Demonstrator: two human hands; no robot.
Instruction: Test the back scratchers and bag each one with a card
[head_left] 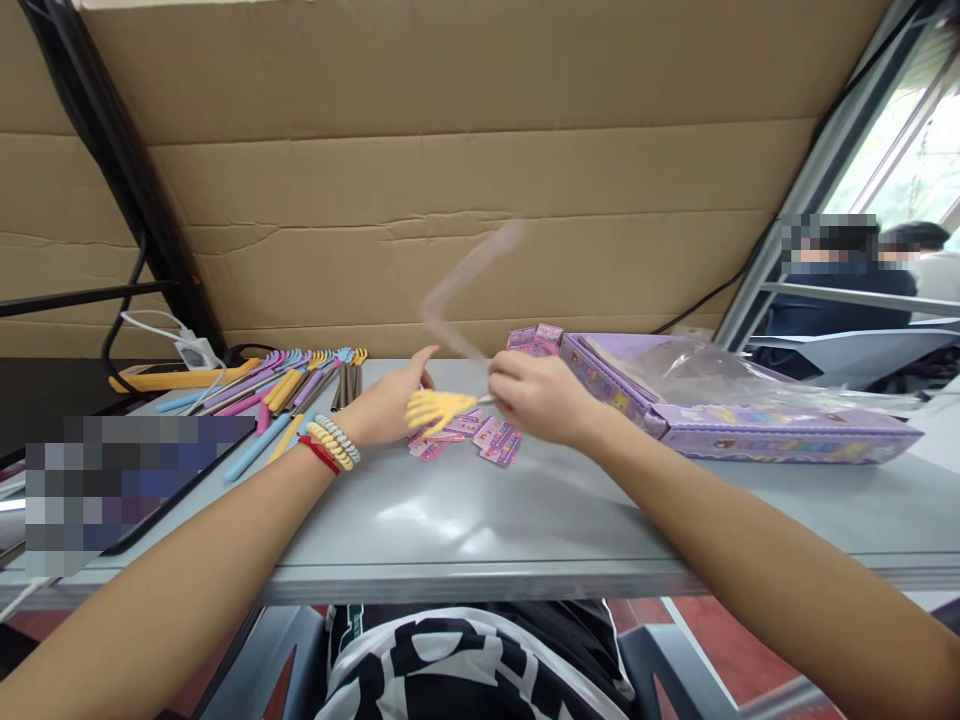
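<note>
My right hand (536,393) is closed around the thin metal stem of a back scratcher, whose yellow hand-shaped head (439,410) points left. A blurred, see-through pinkish strip (450,320) rises bent from beside the same hand; what it is and whether the fingers hold it, I cannot tell. My left hand (394,398) is just left of the yellow head, thumb up and apart, seemingly holding nothing; its other fingers are partly hidden. Below the head lie several small pink printed cards (497,440). Left of my left hand, more back scratchers (289,390) in several colours lie in a pile.
A purple printed box (780,435) with clear plastic (697,370) on it stands at right. More pink cards (534,340) lie by its corner. A dark-edged screen (150,480) and white plug (196,350) are at left. Cardboard (480,170) walls the back. People sit beyond the right frame.
</note>
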